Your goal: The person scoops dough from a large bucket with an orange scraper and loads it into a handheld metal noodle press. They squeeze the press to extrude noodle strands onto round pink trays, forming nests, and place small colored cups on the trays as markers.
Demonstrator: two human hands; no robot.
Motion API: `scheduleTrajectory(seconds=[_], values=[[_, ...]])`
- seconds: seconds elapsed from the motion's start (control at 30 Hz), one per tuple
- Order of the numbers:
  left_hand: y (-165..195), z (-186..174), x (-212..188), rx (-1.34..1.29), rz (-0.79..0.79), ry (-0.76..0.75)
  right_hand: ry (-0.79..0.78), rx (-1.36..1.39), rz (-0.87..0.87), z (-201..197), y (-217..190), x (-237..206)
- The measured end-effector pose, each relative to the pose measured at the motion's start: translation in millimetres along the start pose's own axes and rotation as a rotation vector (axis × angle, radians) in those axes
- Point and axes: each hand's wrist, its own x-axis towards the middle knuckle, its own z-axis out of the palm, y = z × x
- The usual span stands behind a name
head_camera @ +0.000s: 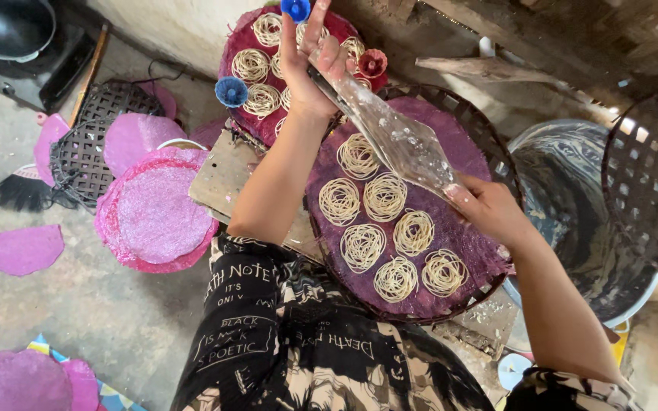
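Note:
My left hand [310, 65] and my right hand [489, 209] hold the two ends of a clear plastic piping bag [397, 137], stretched at a slant above a round woven tray [489, 144]. A purple mesh cloth [462, 160] covers that tray and bears several coiled noodle nests [384, 196]. Behind my left hand stands a second tray [241, 38] with red-purple mesh and more nests. Small blue [231, 91] and red [372, 63] flower-shaped pieces sit at its rim.
A stack of pink mesh rounds [150, 217] lies to the left on the concrete floor, beside dark woven trays [85, 148] and a brush [17, 190]. A large metal basin [580, 213] sits to the right, with another woven tray [649, 183] over it. A black pan [9, 27] is far left.

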Motion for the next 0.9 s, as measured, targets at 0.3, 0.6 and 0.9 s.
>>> scheduleTrajectory(seconds=[0.3, 0.6, 0.9], values=[[18, 54, 23, 0.184, -0.186, -0.071, -0.002, 0.543, -0.130, 0, 6, -6], [-83, 163, -63, 2.141, 0.174, -0.186, 0.129, 0.613, -0.168, -10, 1, -57], [-159, 259, -112, 2.295, 0.625, -0.816, 0.802, -0.033, -0.772, -129, -53, -141]])
